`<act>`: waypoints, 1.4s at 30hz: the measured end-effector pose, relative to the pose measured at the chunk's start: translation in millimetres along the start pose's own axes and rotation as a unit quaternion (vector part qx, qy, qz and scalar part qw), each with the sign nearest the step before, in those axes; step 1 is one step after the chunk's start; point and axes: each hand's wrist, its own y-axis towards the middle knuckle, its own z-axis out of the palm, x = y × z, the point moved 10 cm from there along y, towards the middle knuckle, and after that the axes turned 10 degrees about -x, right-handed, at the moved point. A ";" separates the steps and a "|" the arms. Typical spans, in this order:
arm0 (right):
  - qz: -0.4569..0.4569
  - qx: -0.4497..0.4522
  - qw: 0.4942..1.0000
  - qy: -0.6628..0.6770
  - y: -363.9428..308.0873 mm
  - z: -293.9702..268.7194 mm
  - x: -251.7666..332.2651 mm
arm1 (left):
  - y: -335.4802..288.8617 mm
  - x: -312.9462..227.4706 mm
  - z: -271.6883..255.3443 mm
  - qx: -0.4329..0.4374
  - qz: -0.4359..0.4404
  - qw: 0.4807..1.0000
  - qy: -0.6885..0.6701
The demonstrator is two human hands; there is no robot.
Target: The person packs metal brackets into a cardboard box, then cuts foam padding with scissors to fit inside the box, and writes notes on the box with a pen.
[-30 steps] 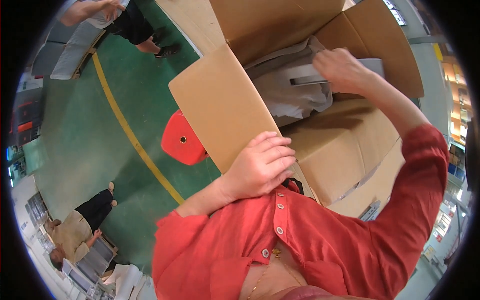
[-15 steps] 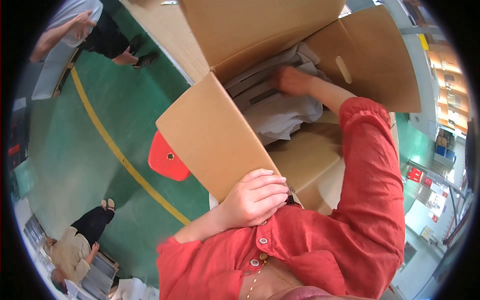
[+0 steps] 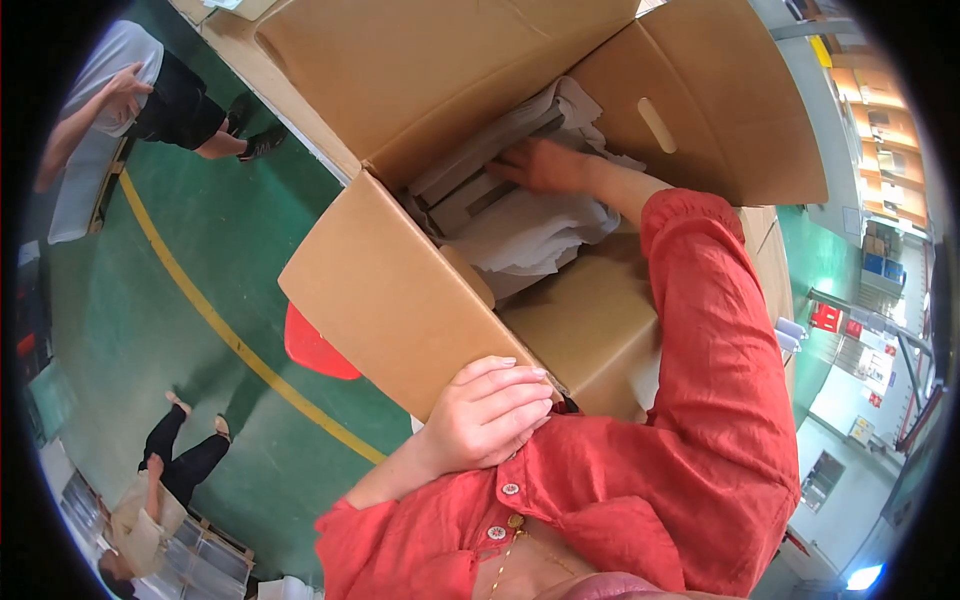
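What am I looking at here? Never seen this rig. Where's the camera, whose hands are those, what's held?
No robot: these are a person's bare hands. The view comes from the left of two fisheye cameras worn on that person's head, looking down, so straight edges bend near the rim.

An open cardboard box appears to stand on a pale wood-coloured surface. Inside it are crumpled whitish wrapping and pale flat pieces.

The left hand lies on the edge of the near left flap. The right hand reaches inside, at the wrapping; its fingertips are too unclear to tell whether it holds anything.

Two other people are at the far left, on the green floor.
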 end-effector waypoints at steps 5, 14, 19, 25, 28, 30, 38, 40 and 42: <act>-0.028 -0.050 0.996 0.067 6.7 -31.3 18.9 | -0.6 2.9 -1.2 -0.005 -0.006 1.000 -0.002; -0.038 0.013 0.994 0.102 4.3 -13.1 11.5 | -2.2 2.2 -0.6 -0.002 -0.013 1.000 0.006; -0.036 0.024 0.991 0.128 -1.2 -7.7 -3.8 | -4.6 3.4 -1.4 -0.006 -0.007 1.000 0.005; -0.021 -0.038 0.993 0.113 -12.1 -10.4 -14.2 | -2.8 6.2 -2.1 -0.010 -0.006 1.000 -0.008; -0.028 -0.065 0.995 0.074 -14.7 -13.9 -8.7 | -2.3 4.5 -1.5 -0.004 -0.004 1.000 -0.011; -0.040 -0.099 0.993 0.041 -16.3 -11.9 -7.5 | -1.7 3.5 0.2 0.002 -0.003 1.000 -0.012; 0.000 -0.119 0.993 -0.001 -15.1 -11.8 -11.7 | -0.6 4.5 1.5 0.002 0.001 1.000 0.016; 0.042 -0.105 0.993 0.022 -16.7 -0.3 -14.9 | -1.4 2.6 2.1 0.004 0.005 1.000 0.020; 0.091 -0.092 0.991 0.040 -16.2 8.6 -23.9 | -0.7 1.6 4.7 0.010 0.014 1.000 0.021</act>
